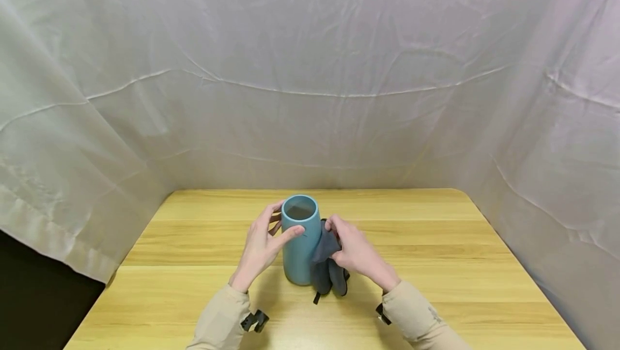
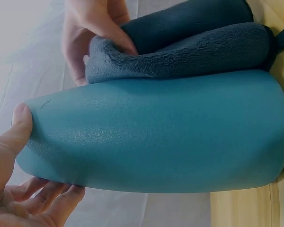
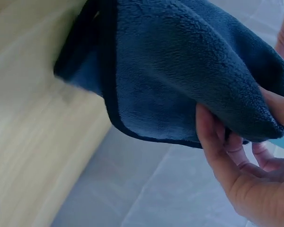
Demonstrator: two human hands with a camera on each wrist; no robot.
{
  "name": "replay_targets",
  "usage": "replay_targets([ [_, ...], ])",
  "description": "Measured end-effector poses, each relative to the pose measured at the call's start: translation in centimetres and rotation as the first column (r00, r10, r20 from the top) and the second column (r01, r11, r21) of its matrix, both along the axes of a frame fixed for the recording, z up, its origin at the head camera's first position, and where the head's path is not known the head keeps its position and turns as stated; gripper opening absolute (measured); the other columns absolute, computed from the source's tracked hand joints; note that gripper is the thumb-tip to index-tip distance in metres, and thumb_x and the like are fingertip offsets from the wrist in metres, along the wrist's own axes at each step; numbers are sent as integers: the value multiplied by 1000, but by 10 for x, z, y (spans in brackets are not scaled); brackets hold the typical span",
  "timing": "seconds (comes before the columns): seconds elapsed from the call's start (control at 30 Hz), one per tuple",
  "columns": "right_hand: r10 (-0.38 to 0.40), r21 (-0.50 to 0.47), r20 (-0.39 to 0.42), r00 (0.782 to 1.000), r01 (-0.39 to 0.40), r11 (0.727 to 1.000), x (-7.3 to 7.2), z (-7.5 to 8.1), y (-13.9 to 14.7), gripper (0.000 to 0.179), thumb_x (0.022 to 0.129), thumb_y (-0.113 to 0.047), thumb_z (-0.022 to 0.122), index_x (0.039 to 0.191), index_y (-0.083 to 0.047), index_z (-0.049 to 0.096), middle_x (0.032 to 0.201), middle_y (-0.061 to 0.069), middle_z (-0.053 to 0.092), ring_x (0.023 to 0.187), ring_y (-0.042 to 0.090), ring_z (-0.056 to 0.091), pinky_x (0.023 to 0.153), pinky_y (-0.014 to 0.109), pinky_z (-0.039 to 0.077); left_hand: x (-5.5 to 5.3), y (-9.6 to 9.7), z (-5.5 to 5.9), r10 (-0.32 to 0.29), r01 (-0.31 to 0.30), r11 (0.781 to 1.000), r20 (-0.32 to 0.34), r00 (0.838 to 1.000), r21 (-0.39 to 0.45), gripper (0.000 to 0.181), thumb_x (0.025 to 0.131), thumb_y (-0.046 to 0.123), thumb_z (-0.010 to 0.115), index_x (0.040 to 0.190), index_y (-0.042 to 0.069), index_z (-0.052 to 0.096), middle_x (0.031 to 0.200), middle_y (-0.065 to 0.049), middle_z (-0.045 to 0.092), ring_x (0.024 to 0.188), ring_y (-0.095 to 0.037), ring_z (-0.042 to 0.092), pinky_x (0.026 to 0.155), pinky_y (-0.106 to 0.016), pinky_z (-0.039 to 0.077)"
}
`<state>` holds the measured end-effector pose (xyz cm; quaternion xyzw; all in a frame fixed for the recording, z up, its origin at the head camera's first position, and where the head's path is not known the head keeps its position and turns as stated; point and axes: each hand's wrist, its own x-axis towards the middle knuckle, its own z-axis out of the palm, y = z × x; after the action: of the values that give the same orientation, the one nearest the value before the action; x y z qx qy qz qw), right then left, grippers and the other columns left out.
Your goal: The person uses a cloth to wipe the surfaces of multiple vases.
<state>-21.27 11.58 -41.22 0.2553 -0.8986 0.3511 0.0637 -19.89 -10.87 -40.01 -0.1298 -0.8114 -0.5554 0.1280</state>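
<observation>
A tall blue vase (image 1: 297, 258) with a wide round mouth stands upright on the wooden table. My left hand (image 1: 261, 244) holds it near the rim, thumb on the front and fingers round the left side, as the left wrist view (image 2: 151, 137) also shows. At the vase's right side my right hand (image 1: 357, 247) pinches a dark grey-blue plush cloth (image 1: 325, 250) by its upper part. The folded cloth (image 3: 180, 66) hangs down with black edging and a small black loop (image 1: 317, 298), lying close against the vase wall.
The light wooden table (image 1: 194, 242) has rounded far corners. Pale grey fabric (image 1: 310, 124) hangs behind it and on both sides. Black straps sit at both beige sleeves (image 1: 411, 309), and a dark area (image 1: 39, 291) shows at the lower left.
</observation>
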Motion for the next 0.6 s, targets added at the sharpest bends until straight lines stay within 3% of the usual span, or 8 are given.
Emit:
replay_targets([
  [0.3,6,6,13,1000,-6,1000,-1,-4,0,46,69,16,68,105,-8,51,91,3,56,77,16,49,66,23,42,0,0,1,2,-2,1000,9,1000,4,62,83,24,84,138,12,56,136,-11,63,123,-31,63,108,-46,52],
  [0.6,24,-65,-2,1000,-24,998,0,-7,2,47,69,18,64,106,-8,54,96,5,62,80,15,50,68,23,43,0,-1,1,2,-2,1000,21,1000,6,62,83,24,84,138,13,56,136,-10,63,123,-31,62,108,-47,51],
])
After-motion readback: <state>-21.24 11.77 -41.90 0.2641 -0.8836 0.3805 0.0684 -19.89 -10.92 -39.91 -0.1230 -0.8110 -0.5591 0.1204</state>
